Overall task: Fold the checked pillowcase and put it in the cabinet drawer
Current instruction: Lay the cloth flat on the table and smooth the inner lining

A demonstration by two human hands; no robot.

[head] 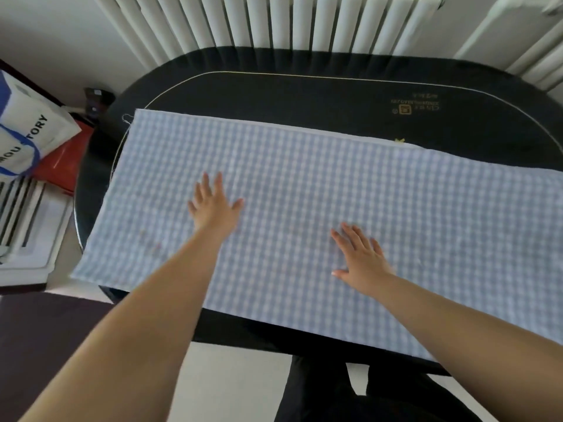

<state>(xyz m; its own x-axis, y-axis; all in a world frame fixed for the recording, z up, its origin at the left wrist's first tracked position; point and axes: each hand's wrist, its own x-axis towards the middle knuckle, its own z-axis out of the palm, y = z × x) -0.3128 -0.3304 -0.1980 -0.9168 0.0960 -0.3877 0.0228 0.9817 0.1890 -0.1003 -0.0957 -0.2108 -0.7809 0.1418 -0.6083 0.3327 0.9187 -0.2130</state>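
Head view: checked pillowcase (335,184) flat under left hand (214,208), right hand (362,257).

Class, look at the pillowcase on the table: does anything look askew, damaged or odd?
The pillowcase lies askew on the black table, its near left corner overhanging the edge. A loose thread curls from its far left corner. Both hands, left and right, lie flat on it.
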